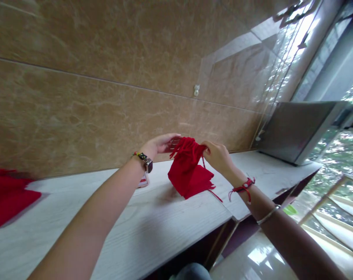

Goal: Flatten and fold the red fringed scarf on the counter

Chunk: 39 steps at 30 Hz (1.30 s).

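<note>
A red cloth (183, 169) with a fringed edge and thin cords hangs in folds just above the white counter, its upper part gathered between my hands. My right hand (218, 155) pinches its top right corner between thumb and fingers. At the top left, my left hand (164, 143) grips the fringe, its fingertips partly hidden behind the red strands. The lower part of the cloth spreads out to the right, and a thin red cord (216, 195) trails from it over the counter. A phone (143, 181) lies partly hidden behind my left wrist.
More red cloth (11, 198) lies at the far left on the white counter (153, 221). A brown marbled wall (106, 112) rises behind it. At the counter's right end stands a grey metal box-like appliance (299, 130), with windows beyond and a railing (325, 198) below.
</note>
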{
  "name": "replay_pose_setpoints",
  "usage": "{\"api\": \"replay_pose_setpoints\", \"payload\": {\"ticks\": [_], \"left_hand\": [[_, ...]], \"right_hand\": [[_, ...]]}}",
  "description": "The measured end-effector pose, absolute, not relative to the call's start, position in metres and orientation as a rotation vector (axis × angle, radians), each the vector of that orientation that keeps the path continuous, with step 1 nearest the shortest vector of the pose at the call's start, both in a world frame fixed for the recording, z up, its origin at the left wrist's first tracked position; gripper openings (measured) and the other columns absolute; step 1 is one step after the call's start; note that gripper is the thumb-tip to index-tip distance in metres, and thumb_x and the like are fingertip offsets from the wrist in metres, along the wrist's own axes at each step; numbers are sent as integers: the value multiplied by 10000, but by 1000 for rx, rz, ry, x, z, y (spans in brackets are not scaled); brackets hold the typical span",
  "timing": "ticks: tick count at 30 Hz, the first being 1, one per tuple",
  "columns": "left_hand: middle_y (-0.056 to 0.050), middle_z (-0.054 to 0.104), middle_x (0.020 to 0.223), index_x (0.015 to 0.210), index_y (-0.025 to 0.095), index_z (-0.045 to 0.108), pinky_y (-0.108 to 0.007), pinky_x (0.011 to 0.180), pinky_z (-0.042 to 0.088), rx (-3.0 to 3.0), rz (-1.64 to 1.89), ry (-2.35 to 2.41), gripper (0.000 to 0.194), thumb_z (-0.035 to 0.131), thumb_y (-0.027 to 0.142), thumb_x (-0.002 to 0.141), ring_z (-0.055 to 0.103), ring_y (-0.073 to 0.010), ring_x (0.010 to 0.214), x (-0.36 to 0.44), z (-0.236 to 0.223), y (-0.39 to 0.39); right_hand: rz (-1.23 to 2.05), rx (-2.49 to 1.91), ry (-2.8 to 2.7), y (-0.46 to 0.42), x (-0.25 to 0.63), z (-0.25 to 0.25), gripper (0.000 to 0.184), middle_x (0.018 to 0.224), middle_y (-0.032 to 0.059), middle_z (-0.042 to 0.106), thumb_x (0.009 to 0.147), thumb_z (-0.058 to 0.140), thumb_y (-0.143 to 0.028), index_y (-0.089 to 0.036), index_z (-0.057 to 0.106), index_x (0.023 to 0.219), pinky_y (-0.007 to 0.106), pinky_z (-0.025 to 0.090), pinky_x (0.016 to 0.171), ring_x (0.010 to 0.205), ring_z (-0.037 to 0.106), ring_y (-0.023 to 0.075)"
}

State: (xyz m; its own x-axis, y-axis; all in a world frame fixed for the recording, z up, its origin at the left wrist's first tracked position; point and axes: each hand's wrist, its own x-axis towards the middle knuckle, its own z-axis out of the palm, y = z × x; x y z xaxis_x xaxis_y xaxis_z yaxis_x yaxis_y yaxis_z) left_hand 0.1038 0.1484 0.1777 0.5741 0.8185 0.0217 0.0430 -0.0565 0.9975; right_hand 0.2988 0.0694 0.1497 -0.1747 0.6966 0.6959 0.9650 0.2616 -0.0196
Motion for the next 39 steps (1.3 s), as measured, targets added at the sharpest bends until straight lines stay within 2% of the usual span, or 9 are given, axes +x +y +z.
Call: {"api": "replay_pose_setpoints", "payload": {"ticks": [6, 11, 14, 16, 20, 24, 31, 35, 39], "left_hand": [[-105, 579, 1111, 1007, 135, 569, -289, 793, 422, 1725, 600, 790, 308, 481, 347, 801, 545, -178, 959, 174, 144, 173], [-82, 476, 1265, 1127, 170, 516, -246, 878, 347, 1914, 608, 904, 437, 568, 356, 735, 422, -207, 1136, 165, 104, 166], [-133, 483, 1244, 1233, 130, 415, -291, 844, 376, 1963, 558, 1009, 593, 565, 398, 726, 488, -236, 1059, 139, 84, 153], [-153, 507, 1211, 1245, 100, 392, -294, 801, 404, 1973, 514, 1051, 618, 550, 407, 732, 527, -232, 1002, 126, 73, 147], [-118, 598, 1087, 1107, 98, 511, -251, 706, 436, 1987, 464, 1053, 443, 515, 360, 749, 578, -190, 887, 126, 61, 147], [-98, 644, 947, 1020, 104, 554, -249, 602, 423, 2000, 469, 1099, 366, 511, 329, 734, 587, -181, 757, 138, 56, 156], [-52, 626, 777, 827, 122, 585, -234, 529, 364, 2011, 581, 1106, 341, 516, 433, 706, 531, -159, 660, 136, 51, 159], [-36, 612, 821, 859, 139, 561, -227, 584, 378, 1973, 686, 1017, 371, 517, 468, 695, 529, -146, 708, 129, 50, 154], [-26, 607, 761, 803, 134, 577, -239, 616, 378, 1952, 706, 923, 373, 541, 482, 673, 525, -141, 689, 120, 50, 151]], "right_hand": [[-328, -1975, -1867, 107, 359, 92, 234, 741, 85, 663, 753, 409, -184, -168, 640, 790, 230, 333, 538, 663, 592, 165], [-194, -2070, -1855, 121, 383, 53, 201, 629, 82, 644, 723, 460, -234, -158, 631, 648, 228, 323, 492, 592, 580, 166], [-136, -2057, -1829, 123, 392, 55, 201, 666, 78, 651, 737, 455, -229, -150, 639, 722, 227, 366, 524, 618, 588, 165], [-128, -2017, -1811, 123, 391, 63, 225, 820, 84, 660, 735, 471, -202, -140, 624, 887, 231, 410, 608, 712, 598, 162], [-268, -1514, -2001, 121, 365, 77, 348, 1114, 112, 565, 757, 487, -187, -127, 527, 1098, 280, 395, 854, 1007, 522, 177], [-180, -1156, -2511, 127, 339, 71, 302, 1110, 98, 578, 831, 441, -267, -163, 547, 1094, 325, 378, 907, 1056, 505, 189], [16, -1599, -2437, 152, 369, 52, 441, 1230, 147, 502, 863, 400, -350, -138, 436, 1248, 346, 362, 931, 1116, 474, 230], [60, -1738, -2324, 161, 384, 55, 514, 1200, 183, 520, 859, 390, -372, -88, 382, 1287, 373, 417, 873, 1064, 519, 264], [99, -1712, -2342, 168, 378, 68, 436, 1206, 92, 539, 815, 465, -252, -169, 457, 1244, 315, 410, 894, 1056, 528, 208]]}}
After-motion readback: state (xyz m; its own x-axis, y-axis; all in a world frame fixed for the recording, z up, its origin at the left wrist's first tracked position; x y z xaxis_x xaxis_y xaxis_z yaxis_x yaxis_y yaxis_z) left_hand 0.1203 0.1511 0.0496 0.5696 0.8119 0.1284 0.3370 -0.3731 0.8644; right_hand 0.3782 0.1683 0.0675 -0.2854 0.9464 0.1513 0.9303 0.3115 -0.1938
